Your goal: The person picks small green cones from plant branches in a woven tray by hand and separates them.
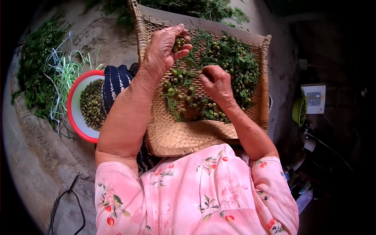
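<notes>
A woven wicker winnowing basket (172, 139) rests across my lap, strewn with green feathery sprigs (246, 74) and small greenish-yellow seed pods (180, 96). My left hand (162, 47) is raised over the basket's far left part, its fingers curled around a small heap of pods (178, 44). Over the middle of the basket is my right hand (216, 84), with thumb and fingertips pinched together. Whatever lies between those fingertips is too small or hidden to make out. Sprigs lie just under and beside this hand.
At my left stands a red-rimmed white bowl (72, 113) with many picked pods (92, 103). Pale plastic strings (72, 74) and a pile of green branches (37, 66) lie beyond it. A black cord (70, 191) is on the ground. A green basin (299, 111) and white box (315, 98) stand right.
</notes>
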Available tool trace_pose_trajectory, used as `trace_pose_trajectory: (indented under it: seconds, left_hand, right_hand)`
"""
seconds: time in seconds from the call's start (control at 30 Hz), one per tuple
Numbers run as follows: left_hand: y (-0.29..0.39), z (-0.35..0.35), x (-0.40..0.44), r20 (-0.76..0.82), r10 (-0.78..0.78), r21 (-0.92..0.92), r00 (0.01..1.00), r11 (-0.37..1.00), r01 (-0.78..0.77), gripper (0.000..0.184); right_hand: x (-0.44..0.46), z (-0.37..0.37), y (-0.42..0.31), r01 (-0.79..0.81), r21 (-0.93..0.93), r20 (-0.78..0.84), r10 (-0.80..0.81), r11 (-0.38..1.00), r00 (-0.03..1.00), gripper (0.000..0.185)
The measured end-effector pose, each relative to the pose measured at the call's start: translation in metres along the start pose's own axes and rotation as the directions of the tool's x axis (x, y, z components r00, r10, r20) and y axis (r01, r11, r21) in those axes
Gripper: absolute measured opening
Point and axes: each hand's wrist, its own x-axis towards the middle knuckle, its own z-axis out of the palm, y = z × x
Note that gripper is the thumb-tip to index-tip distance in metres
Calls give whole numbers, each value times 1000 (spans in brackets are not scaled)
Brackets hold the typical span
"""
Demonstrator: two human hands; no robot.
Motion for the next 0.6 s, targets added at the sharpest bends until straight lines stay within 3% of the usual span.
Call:
trace_pose_trajectory:
  seconds: [0.1,0.23,0.3,0.33,0.4,0.43,0.53,0.6]
  left_hand:
    - [-1,3,-3,14,-55,15,998,998,55,29]
    - [-3,4,0,61,-106,-22,993,994,107,34]
    - [-3,2,0,87,-111,-73,990,990,117,36]
    - [-2,1,-1,56,-114,-57,992,991,117,32]
    - [0,0,-2,24,-119,-43,993,992,120,29]
    - [1,1,-3,-5,-98,-47,995,994,97,28]
    - [1,3,-3,-33,-76,-52,997,996,74,24]
    - [1,3,-2,-38,-63,-25,997,998,62,24]
  right_hand:
    - [21,-18,-23,1,63,-87,4,998,996,12]
    - [44,-23,-50,160,263,-106,-136,952,985,11]
    - [44,-22,-61,-5,584,-87,70,812,994,10]
    - [42,-18,-54,-4,584,-83,65,811,994,10]
    - [32,-2,-25,68,332,-58,-51,941,997,10]
    - [25,2,-17,132,186,48,-143,974,989,13]
    - [6,18,2,155,26,310,-156,988,938,22]
    - [2,22,10,118,25,340,-119,993,933,22]
